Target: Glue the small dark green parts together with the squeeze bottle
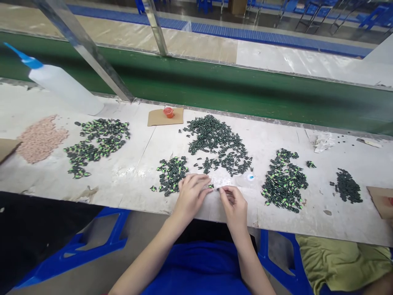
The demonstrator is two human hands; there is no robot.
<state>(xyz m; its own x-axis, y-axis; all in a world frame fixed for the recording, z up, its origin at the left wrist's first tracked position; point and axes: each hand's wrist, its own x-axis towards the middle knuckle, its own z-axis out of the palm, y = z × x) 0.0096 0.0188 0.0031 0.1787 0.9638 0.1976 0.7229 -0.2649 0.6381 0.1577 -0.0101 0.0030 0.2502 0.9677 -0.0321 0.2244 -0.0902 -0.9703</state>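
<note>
A long green strip (pixel 215 82) runs behind the scuffed white desk (pixel 264 131), with a slanted metal post (pixel 92 53) beside it. Beyond lie a pale, glare-streaked surface (pixel 291 61), a blue band (pixel 221 33) and blue stools (pixel 204 5); grey floor (pixel 144 229) shows below.

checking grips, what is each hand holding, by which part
Left hand: green-marked dark piece, grip point unclear. Right hand: small dark piece, by one end.
</note>
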